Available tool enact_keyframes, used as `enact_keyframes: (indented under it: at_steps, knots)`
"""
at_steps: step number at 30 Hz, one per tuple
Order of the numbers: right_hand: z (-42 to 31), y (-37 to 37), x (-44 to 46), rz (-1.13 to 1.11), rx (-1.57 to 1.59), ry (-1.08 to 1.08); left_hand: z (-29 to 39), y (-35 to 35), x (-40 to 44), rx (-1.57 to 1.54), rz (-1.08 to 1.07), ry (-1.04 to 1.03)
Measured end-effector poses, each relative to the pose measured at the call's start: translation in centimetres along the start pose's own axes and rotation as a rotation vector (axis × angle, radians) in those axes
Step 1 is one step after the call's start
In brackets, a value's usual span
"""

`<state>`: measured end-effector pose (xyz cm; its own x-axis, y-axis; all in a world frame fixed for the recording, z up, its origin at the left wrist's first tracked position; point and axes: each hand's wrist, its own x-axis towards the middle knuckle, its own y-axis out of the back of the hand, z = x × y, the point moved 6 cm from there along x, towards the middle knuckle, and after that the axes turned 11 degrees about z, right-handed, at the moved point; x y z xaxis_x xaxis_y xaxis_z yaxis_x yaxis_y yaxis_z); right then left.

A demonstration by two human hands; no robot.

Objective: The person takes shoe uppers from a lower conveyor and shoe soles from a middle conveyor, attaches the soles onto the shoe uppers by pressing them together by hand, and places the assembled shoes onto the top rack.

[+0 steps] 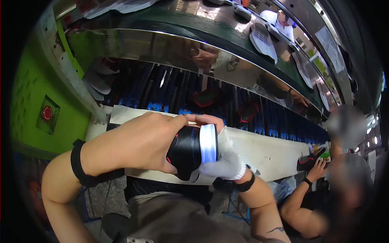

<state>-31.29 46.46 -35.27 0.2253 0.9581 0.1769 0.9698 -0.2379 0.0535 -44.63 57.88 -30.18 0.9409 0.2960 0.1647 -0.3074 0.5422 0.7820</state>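
A black shoe [183,148] with small red accents and a bright white band along its right side is held between my two hands, above a pale work ledge. My bare left hand [152,139] wraps round its left side, fingers over the top and thumb below. My right hand [224,156], in a whitish glove with some bare fingers, grips the white side from the right. The palms hide much of the shoe, so its full shape cannot be made out. Black bands circle both wrists.
Behind the ledge [267,152], dark shoe parts with red edging [248,111] lie on a blue-black roller conveyor [170,87]. Soles [263,42] lie on the green belt [194,24] above. A green machine panel with a red button [47,113] stands left. A co-worker's hand [317,171] holds a dark shoe at right.
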Motion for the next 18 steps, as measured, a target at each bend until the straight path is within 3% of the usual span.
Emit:
enact_keyframes:
  at_steps: [5,7,10,13,15,18]
  knots:
    - [4.6,-0.9,0.0,0.455,0.794,0.035,-1.8,-0.2,0.6,-0.03,-0.031,0.027]
    - [4.4,-1.0,0.7,0.596,0.842,0.082,-2.6,-0.1,0.3,-0.014,0.016,0.032]
    - [4.8,-1.0,1.3,0.553,0.875,0.065,-3.0,-0.2,0.4,0.003,0.095,-0.032]
    - [3.9,-1.2,1.7,0.455,0.647,0.027,-3.0,-1.0,1.5,-0.001,0.022,0.066]
    - [3.2,-0.9,1.8,0.411,0.494,-0.07,-2.2,-1.3,2.2,0.014,0.025,0.04]
    - [2.5,0.7,1.9,0.284,0.358,-0.038,0.1,-1.4,3.3,0.046,0.052,-0.11]
